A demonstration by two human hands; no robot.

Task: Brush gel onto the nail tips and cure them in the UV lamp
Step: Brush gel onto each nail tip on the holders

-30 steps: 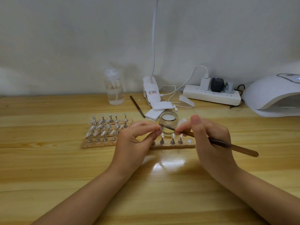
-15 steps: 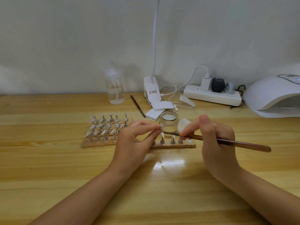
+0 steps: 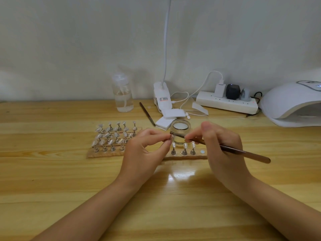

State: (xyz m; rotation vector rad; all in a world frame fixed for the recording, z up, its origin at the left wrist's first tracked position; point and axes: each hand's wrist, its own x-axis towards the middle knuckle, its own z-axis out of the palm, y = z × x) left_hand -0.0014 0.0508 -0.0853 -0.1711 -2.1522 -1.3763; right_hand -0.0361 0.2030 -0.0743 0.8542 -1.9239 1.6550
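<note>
Jar behind stands

The left hand pinches a small nail tip between thumb and forefinger, just in front of the open glass gel jar. The right hand grips a brown brush, its tip touching the pinched piece. Left of the jar stand rows of nail tips on metal stands. Far right of the jar sits the white UV lamp; behind the jar, a power strip.
</note>
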